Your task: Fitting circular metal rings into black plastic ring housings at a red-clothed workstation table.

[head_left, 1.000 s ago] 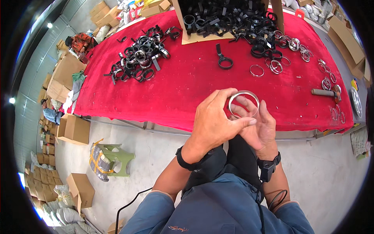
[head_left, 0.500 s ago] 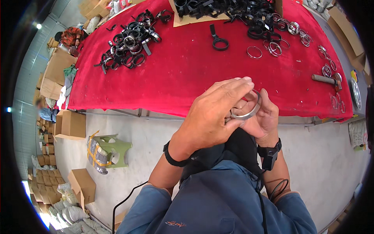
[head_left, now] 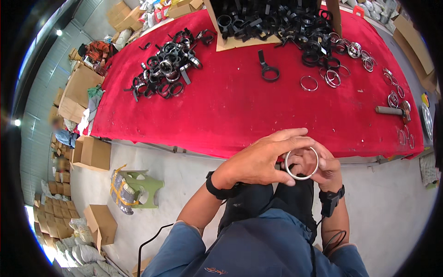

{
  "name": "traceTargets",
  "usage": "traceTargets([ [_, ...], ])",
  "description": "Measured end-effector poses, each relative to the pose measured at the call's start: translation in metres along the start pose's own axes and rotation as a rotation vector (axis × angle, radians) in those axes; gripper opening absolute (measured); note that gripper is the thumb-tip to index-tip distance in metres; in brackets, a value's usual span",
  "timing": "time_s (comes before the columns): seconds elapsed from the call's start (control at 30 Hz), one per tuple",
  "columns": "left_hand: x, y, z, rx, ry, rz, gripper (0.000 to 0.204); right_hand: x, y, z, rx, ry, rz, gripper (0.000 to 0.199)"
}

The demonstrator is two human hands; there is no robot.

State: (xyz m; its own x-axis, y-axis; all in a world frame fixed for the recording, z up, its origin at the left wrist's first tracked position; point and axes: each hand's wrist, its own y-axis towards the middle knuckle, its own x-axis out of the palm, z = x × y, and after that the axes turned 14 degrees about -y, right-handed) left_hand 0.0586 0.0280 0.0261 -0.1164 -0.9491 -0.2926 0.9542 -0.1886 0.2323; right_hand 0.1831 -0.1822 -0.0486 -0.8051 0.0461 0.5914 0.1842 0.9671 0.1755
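Observation:
A slim silver metal ring (head_left: 302, 178) is held up between my two hands, just in front of the table's near edge, its open face turned toward me. My left hand (head_left: 258, 159) curves round its left side, thumb low and fingers over the top. On the other side my right hand (head_left: 331, 168) grips it with bent fingers, some showing through the ring. Beyond them, a single black ring with a flat tab (head_left: 261, 57) lies on the red cloth (head_left: 221, 106). To its right is a thin silver ring (head_left: 309, 89).
A heap of black and silver rings (head_left: 168, 67) lies at the table's left. At the back stands an open cardboard box (head_left: 247, 42) full of black tabbed rings. A hammer (head_left: 390, 111) and several silver rings sit along the right. A green stool (head_left: 150, 187) stands on the floor.
The silver ring has turned from a tilted angle to face me more squarely. Both hands sit lower in the picture, and the whole table has shifted down and slightly right in view.

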Motion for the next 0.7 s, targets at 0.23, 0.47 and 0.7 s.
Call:
traceTargets([
  [0.23, -0.092, 0.092, -0.085, -0.449, 0.516, 0.448, 0.079, -0.067, -0.006, -0.006, -0.316, -0.187, 0.623, 0.082],
  [0.47, -0.110, 0.184, -0.152, -0.587, 1.144, 0.379, 0.089, -0.103, -0.016, 0.008, -0.387, 0.195, 0.513, 0.085],
  [0.7, -0.120, 0.177, -0.161, -0.583, 1.012, 0.173, 0.071, -0.092, -0.035, 0.005, -0.373, 0.272, 0.443, 0.088],
])
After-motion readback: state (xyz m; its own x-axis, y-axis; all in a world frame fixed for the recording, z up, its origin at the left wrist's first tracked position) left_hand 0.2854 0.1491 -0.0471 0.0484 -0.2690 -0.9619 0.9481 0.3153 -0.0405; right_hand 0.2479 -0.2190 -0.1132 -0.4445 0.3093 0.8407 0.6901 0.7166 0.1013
